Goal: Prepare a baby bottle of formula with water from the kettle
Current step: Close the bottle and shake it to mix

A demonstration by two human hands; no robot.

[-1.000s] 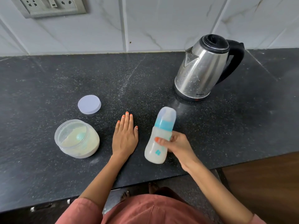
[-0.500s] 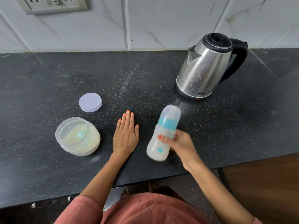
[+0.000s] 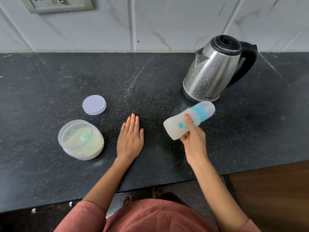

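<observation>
My right hand (image 3: 194,143) grips a capped baby bottle (image 3: 177,125) with a blue collar and milky liquid inside. It is tilted hard to the right above the counter, cap pointing toward the kettle. The steel kettle (image 3: 212,72) with a black lid and handle stands at the back right. My left hand (image 3: 130,139) rests flat on the black counter (image 3: 50,81), fingers straight. To its left sits an open clear tub of formula powder (image 3: 81,139) with a teal scoop inside. The tub's round pale lid (image 3: 94,104) lies behind it.
A white tiled wall with a socket plate (image 3: 58,4) runs along the back. The counter's front edge is near my body, and a brown wooden surface (image 3: 275,190) lies lower on the right.
The bottle has swung from nearly upright to steeply tilted right in my right hand. My left hand has stayed flat on the counter.
</observation>
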